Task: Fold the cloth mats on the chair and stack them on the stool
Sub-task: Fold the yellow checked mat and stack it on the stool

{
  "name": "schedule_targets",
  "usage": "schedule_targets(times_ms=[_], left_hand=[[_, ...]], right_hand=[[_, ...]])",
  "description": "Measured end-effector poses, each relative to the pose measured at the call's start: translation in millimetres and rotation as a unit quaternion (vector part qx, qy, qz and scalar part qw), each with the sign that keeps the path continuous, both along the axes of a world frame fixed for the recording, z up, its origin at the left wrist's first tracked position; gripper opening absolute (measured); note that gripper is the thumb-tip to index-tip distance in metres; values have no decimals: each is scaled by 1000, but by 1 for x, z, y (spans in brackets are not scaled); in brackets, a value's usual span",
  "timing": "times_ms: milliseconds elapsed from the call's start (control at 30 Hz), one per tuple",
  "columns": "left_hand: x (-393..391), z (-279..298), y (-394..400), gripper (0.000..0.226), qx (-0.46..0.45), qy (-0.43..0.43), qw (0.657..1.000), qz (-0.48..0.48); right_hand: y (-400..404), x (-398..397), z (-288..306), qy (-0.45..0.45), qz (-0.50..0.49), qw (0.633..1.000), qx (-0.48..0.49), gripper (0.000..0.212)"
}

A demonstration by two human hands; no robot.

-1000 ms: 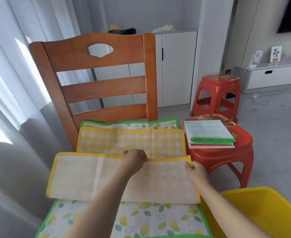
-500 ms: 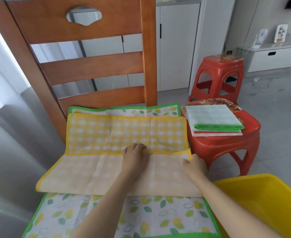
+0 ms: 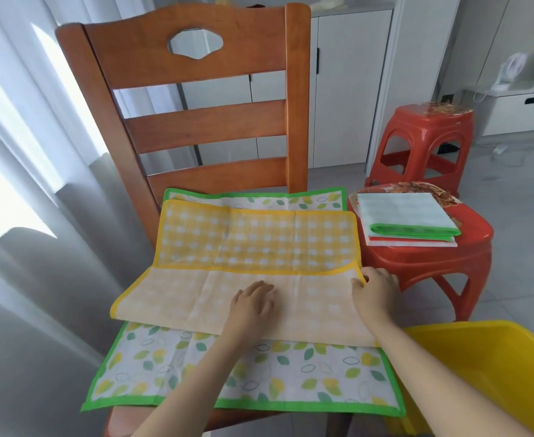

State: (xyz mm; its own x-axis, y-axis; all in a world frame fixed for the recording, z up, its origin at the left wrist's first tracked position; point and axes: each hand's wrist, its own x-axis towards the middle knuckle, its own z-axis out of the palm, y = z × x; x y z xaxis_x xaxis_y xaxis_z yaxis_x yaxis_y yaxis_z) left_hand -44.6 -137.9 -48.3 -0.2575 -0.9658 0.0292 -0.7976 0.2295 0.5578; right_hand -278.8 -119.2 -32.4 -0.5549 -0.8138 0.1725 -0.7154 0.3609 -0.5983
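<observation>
Chair (image 3: 196, 127) seat: left hand (image 3: 253, 305) flat, right hand (image 3: 374, 290) pinching yellow mat (image 3: 259, 241).

Both forearms were bare all the way to the bottom edge of the frame, with no sleeve or cuff showing on either. The bare left hand (image 3: 253, 305) and the bare right hand (image 3: 374, 290) appeared to carry no glove, ring, watch or bracelet, though the wide-angle softness left fine detail on the fingers (image 3: 261, 288) hard to make out. The nails looked short and unpainted.
</observation>
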Motion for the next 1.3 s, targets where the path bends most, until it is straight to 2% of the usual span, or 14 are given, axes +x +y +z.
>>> schedule_targets(times_ms=[67, 133, 233, 400, 500, 667, 867, 933, 1067, 1133, 1200, 1267, 1300], left_hand=[[-1, -2, 3, 39, -5, -7, 1000, -1], [-3, -3, 5, 40, -5, -11, 1000, 2], [-3, -1, 6, 41, 2, -8, 1000, 7], [1, 9, 16, 41, 0, 5, 1000, 21], [2, 19, 25, 40, -14, 4, 999, 32], [-4, 27, 48, 42, -16, -33, 998, 43], [-11, 7, 63, 58, 29, -170, 985, 15], [-13, 1, 63, 61, 23, -195, 980, 20], [-13, -4, 62, 61, 5, -209, 978, 29], [-13, -3, 62, 61, 7, -207, 978, 27], [-14, -2, 62, 61, 6, -207, 978, 26], [-14, -1, 63, 61, 9, -204, 979, 24], [-14, -1, 63, 60, 10, -202, 979, 23]], right_hand=[[1, 3, 4, -114, 6, 993, -31, 35], [-1, 2, 5, -196, 0, 981, 15, 39], [-5, -4, 0, -187, 20, 977, 103, 31], [-4, -5, 1, -203, 77, 973, 82, 26], [-2, -7, 3, -205, 143, 964, 90, 31], [4, -23, 9, -154, 213, 957, 123, 38], [7, -34, -9, -43, 166, 973, 157, 27], [10, -30, -8, -47, 150, 980, 125, 16], [14, -29, -7, -75, 110, 991, 32, 23], [14, -30, -8, -81, 107, 991, 26, 24], [15, -29, -6, -75, 100, 991, 43, 12], [19, -25, -3, 7, 100, 992, 76, 38], [22, -20, -2, 69, 113, 988, 77, 43]])
